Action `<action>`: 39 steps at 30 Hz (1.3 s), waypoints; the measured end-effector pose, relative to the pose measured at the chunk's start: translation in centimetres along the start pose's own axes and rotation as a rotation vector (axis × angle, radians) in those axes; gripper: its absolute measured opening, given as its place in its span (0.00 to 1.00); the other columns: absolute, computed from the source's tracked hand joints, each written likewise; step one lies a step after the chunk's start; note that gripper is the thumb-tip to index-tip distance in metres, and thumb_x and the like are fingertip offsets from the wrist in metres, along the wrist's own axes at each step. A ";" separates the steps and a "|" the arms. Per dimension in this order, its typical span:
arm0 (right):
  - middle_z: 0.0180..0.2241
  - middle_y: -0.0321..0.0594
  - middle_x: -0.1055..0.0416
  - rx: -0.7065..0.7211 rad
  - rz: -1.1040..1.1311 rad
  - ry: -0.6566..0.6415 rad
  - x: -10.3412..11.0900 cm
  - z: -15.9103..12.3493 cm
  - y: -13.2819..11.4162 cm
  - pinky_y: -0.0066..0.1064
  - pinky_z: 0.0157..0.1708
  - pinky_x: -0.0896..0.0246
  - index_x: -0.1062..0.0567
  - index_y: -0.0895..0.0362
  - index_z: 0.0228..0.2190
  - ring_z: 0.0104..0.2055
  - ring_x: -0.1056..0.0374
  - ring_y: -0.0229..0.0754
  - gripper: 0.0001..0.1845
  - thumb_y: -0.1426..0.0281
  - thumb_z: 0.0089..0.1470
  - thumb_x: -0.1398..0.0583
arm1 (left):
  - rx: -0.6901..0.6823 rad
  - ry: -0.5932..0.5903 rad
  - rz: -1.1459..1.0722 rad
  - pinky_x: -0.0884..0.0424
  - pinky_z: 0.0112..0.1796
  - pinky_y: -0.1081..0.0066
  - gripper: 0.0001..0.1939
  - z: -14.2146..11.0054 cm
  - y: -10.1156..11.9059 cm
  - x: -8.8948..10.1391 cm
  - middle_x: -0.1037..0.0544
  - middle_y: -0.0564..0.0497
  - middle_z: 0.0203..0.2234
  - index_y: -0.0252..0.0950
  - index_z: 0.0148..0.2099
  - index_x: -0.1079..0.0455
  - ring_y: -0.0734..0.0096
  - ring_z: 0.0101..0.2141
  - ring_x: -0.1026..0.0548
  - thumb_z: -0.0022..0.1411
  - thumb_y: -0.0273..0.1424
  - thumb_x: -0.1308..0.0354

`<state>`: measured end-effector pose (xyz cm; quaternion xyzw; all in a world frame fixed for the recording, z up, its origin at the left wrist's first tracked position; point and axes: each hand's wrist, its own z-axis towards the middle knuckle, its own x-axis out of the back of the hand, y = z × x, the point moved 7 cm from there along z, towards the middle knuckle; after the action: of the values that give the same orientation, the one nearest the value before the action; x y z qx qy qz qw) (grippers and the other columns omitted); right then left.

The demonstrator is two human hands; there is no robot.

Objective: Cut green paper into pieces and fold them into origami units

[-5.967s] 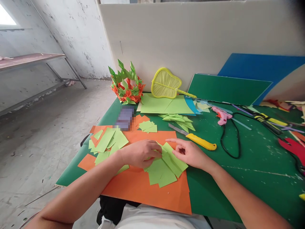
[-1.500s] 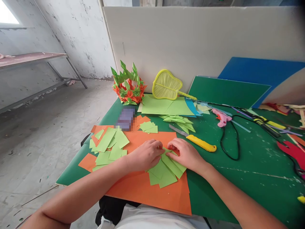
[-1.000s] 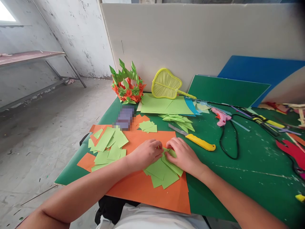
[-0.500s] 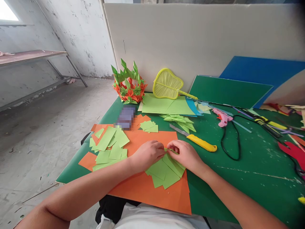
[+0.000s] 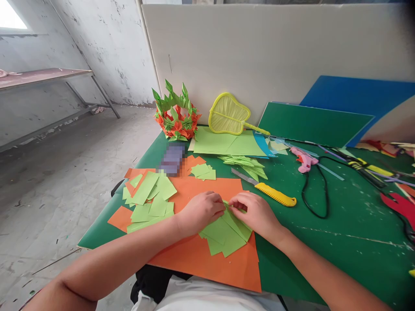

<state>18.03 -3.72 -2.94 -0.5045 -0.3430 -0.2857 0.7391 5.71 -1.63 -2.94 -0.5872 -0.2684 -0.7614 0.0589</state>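
My left hand (image 5: 203, 212) is closed in a pinch on a small piece of light green paper (image 5: 226, 204), most of it hidden by the fingers. My right hand (image 5: 254, 212) meets it from the other side, thumb and forefinger curled at the paper's edge. Right below both hands lies a loose pile of green paper pieces (image 5: 223, 237). The pile rests on a large orange sheet (image 5: 214, 270). More green paper pieces (image 5: 147, 196) are heaped to the left, beyond my left forearm.
A yellow utility knife (image 5: 275, 194) lies with its blade out beside my right hand. Behind are folded green papers (image 5: 246, 164), a paper crown-like piece (image 5: 177, 119), a yellow fan (image 5: 229, 114) and a pink glue gun (image 5: 303, 159) with a black cord. The green table (image 5: 324, 259) ends at left.
My right hand's fingers have lifted and spread slightly at the small green paper. My left hand stays in nearly the same place.
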 end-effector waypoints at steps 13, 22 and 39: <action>0.30 0.40 0.27 0.268 -0.095 -0.111 -0.1 -0.3 -1.2 0.33 0.34 0.39 0.26 0.55 0.30 0.33 0.31 0.42 0.10 0.74 0.61 0.45 | -0.014 0.013 0.000 0.31 0.40 0.69 0.13 -0.2 0.1 0.1 0.25 0.47 0.37 0.37 0.40 0.24 0.66 0.38 0.28 0.69 0.31 0.51; 0.32 0.41 0.27 0.338 -0.169 -0.173 -0.7 -0.4 -1.1 0.34 0.35 0.39 0.25 0.56 0.32 0.36 0.32 0.43 0.12 0.73 0.63 0.47 | -0.009 -0.025 0.030 0.31 0.41 0.68 0.11 -0.1 0.0 0.0 0.25 0.47 0.36 0.36 0.42 0.26 0.65 0.39 0.28 0.68 0.32 0.48; 0.32 0.41 0.28 0.365 -0.180 -0.164 -0.9 -0.5 -1.0 0.33 0.34 0.40 0.25 0.57 0.32 0.36 0.33 0.43 0.12 0.73 0.63 0.48 | -0.126 0.024 0.117 0.32 0.39 0.70 0.13 -0.2 1.2 -0.3 0.27 0.46 0.35 0.34 0.36 0.29 0.67 0.38 0.29 0.69 0.26 0.53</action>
<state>16.83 -4.47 -3.18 -0.3513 -0.4917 -0.2417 0.7592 6.13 -2.76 -2.84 -0.5952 -0.1843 -0.7791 0.0695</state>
